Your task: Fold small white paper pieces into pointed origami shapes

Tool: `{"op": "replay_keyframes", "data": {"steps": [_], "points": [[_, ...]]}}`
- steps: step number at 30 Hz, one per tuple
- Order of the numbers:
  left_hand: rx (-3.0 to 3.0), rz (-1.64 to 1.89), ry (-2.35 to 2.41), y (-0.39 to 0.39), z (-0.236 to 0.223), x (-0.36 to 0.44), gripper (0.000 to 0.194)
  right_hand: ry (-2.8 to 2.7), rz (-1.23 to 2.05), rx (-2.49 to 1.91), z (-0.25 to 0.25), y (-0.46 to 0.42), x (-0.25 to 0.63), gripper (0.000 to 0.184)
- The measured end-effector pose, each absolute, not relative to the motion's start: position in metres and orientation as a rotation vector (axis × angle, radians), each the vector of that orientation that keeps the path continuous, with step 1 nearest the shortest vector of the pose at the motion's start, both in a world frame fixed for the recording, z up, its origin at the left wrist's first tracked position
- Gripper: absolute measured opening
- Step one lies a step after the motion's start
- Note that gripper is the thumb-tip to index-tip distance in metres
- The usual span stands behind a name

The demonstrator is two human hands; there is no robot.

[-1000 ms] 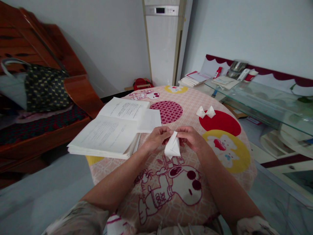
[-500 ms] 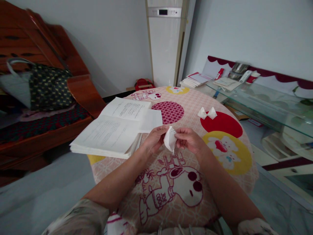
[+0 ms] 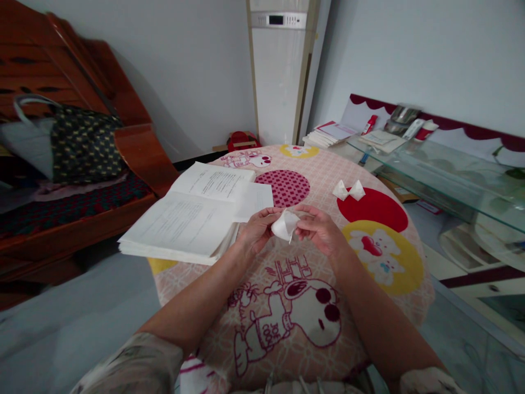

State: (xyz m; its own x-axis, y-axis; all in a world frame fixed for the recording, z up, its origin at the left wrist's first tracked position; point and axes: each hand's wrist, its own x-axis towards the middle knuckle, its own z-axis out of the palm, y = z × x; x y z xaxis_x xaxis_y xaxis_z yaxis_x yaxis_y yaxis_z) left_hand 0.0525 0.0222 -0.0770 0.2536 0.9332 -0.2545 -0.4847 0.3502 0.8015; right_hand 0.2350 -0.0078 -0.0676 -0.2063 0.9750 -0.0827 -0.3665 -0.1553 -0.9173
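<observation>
A small folded piece of white paper point(image 3: 285, 224) is held between both hands above a round table with a pink cartoon cloth point(image 3: 287, 306). My left hand point(image 3: 256, 232) pinches its left side and my right hand point(image 3: 320, 230) pinches its right side, fingers closed on it. Two finished white paper folds point(image 3: 348, 190) lie side by side on the red circle farther back on the cloth. An open stack of printed pages point(image 3: 192, 216) lies just left of my left hand.
A wooden bench point(image 3: 82, 219) with a dark patterned bag point(image 3: 82, 142) stands at the left. A white standing air conditioner point(image 3: 279, 71) is at the back. A glass shelf unit point(image 3: 451, 169) with books and cups runs along the right.
The paper piece hung down long between my hands a second ago; now it is turned and folded more compactly, held a little higher. Both hands stayed over the same spot.
</observation>
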Motion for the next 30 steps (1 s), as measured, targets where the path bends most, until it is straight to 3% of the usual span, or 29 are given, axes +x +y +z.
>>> {"op": "replay_keyframes", "data": {"steps": [5, 12, 19, 30], "points": [[0.684, 1.130, 0.804, 0.0229, -0.0774, 0.0544, 0.018, -0.979, 1.428, -0.926, -0.0692, -0.0079, 0.2308, 0.030], [1.030, 1.205, 0.719, 0.0173, -0.0722, 0.0575, 0.043, -0.929, 1.251, -0.993, -0.0670, -0.0062, 0.2303, 0.027], [1.311, 1.311, 0.835, 0.0185, -0.0746, 0.0536, 0.026, -0.993, 1.070, -1.101, -0.0662, -0.0089, 0.2272, 0.033], [1.350, 1.279, 0.860, 0.0188, -0.0707, 0.0479, 0.023, -1.081, 0.972, -1.159, -0.0695, -0.0091, 0.2279, 0.026]]}}
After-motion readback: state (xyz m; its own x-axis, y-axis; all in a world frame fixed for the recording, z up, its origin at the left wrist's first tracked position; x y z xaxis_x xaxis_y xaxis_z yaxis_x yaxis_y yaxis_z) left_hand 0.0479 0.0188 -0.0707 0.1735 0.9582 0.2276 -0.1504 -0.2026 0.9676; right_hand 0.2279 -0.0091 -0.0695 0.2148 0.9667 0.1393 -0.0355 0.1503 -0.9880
